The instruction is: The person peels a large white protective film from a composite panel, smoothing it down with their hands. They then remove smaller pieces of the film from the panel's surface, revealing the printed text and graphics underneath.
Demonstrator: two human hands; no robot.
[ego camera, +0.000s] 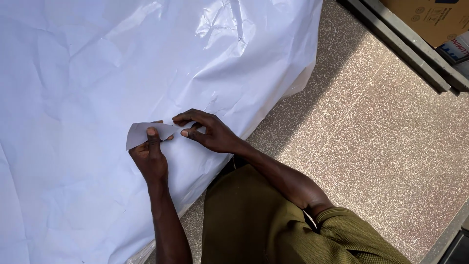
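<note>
Head view. The left hand (150, 159) pinches a small white paper piece (146, 133) between thumb and fingers, holding it just above a large crinkled white sheet (97, 63). The right hand (207, 132), fingers curled and nearly closed, grips the piece's right end with thumb and fingertips. The sheet covers the frame's left side; speckled floor (371, 127) lies right, a cardboard box (435, 17) at the top corner.

Paper piece (141, 133) on plastic sheet (97, 73)

Both hands meet, left hand (150, 157) thumb up, right hand (207, 131) fingers pinching.
</note>
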